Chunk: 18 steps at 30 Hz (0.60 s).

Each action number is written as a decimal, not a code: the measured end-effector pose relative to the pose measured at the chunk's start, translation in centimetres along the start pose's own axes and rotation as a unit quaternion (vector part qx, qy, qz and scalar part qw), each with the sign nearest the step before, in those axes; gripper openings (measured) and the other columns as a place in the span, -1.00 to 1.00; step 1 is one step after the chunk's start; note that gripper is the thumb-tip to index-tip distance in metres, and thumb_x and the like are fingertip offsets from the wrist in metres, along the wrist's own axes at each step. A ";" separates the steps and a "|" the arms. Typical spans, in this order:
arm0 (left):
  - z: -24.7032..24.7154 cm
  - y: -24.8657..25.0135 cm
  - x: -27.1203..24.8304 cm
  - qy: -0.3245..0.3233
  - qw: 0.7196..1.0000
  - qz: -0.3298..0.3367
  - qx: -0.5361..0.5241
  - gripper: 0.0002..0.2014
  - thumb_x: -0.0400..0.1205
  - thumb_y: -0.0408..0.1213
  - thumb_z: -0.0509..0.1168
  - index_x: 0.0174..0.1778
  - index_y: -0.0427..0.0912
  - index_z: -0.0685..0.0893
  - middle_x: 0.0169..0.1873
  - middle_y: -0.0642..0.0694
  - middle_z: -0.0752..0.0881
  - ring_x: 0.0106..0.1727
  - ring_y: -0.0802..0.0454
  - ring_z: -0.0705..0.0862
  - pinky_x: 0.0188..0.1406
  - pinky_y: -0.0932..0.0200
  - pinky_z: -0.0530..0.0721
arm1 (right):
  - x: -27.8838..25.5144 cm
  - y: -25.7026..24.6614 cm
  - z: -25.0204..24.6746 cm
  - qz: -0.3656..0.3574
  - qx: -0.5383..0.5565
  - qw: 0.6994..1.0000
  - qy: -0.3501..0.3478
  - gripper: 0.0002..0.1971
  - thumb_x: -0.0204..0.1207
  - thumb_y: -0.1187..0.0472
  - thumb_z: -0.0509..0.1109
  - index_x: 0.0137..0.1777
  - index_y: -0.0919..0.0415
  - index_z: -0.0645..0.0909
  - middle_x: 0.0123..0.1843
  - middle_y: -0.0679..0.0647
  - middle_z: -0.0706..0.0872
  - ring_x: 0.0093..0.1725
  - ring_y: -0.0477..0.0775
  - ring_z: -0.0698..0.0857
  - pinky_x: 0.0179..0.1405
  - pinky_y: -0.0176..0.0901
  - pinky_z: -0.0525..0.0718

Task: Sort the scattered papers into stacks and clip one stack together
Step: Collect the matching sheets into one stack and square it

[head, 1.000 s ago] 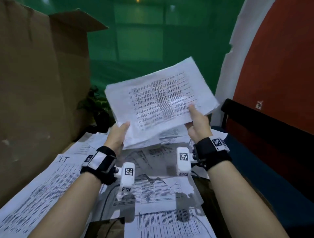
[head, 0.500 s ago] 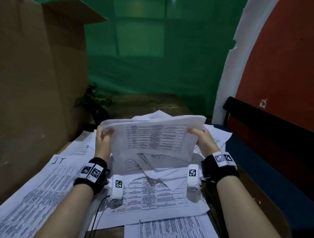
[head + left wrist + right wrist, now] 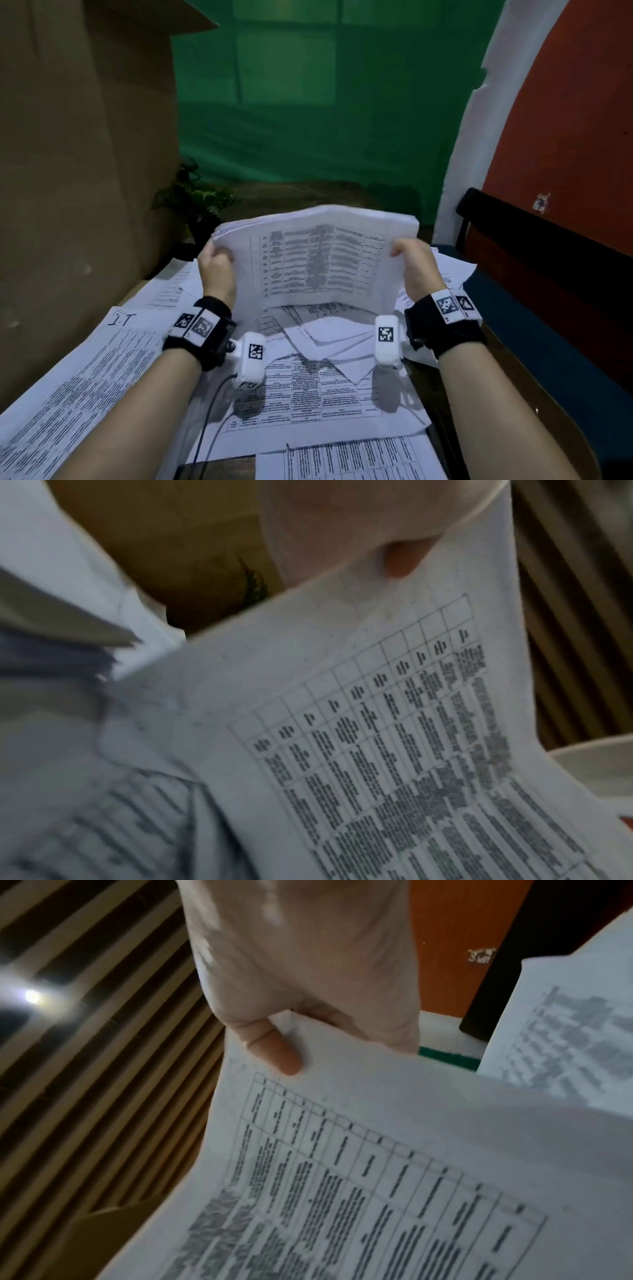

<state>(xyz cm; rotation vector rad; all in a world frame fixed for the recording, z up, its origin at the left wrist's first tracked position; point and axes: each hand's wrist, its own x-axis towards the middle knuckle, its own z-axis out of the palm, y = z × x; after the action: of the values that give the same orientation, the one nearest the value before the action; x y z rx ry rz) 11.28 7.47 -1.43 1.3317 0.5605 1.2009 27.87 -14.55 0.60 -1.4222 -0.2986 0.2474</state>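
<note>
A thick stack of printed papers (image 3: 318, 260) stands on its lower edge on the table, tilted toward me, its top sheet showing a table of text. My left hand (image 3: 215, 263) grips the stack's left edge and my right hand (image 3: 411, 260) grips its right edge. In the left wrist view the thumb (image 3: 400, 561) presses on the top sheet (image 3: 377, 723). In the right wrist view the thumb (image 3: 274, 1050) pinches the sheet's (image 3: 377, 1150) corner. Loose scattered papers (image 3: 308, 383) cover the table in front of the stack. No clip shows.
A large cardboard box (image 3: 75, 154) stands along the left. A small potted plant (image 3: 195, 202) sits behind the stack at the left. A dark chair (image 3: 534, 246) and red wall are at the right. More sheets (image 3: 78, 394) lie at the lower left.
The stack came down from mid-air, where it was held flat and tilted, to standing on its lower edge on the table. Both hands shifted to its side edges.
</note>
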 end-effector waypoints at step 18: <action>-0.8 1.3 -0.4 0.008 1.000 -0.007 0.019 -0.73 0.41 -0.45 0.02 -0.17 -0.09 0.57 -0.31 0.03 0.55 -0.24 0.09 0.51 -0.32 0.24 0.45 | -1.1 -1.3 -1.6 -0.006 -0.016 1.000 0.009 -0.85 0.28 0.41 0.24 -0.25 0.14 0.48 -0.19 0.05 0.54 -0.12 0.07 0.50 -0.16 -0.10 0.44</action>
<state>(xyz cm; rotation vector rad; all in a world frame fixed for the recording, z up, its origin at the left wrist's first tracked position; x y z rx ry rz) 9.95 7.21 -0.56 1.3502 0.6055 1.1955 27.39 -16.57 1.62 -1.4525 -0.2969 0.2197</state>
